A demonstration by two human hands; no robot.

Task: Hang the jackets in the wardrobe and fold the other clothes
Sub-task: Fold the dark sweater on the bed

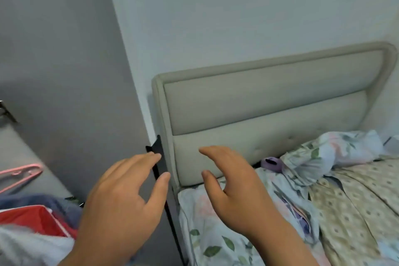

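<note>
Head view: left hand (121,196) and right hand (233,183) both empty, fingers loosely spread, before headboard (269,101); reaching left of it unsighted could snag pink hanger (21,176).

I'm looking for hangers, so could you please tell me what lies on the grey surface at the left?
A pink hanger lies on the grey surface; nearer, blue cloth and red cloth cover its near part, hiding anything beneath them.

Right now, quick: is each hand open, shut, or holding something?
Left hand: open, fingers relaxed, holding nothing.
Right hand: open, fingers loosely bent, holding nothing.
</note>
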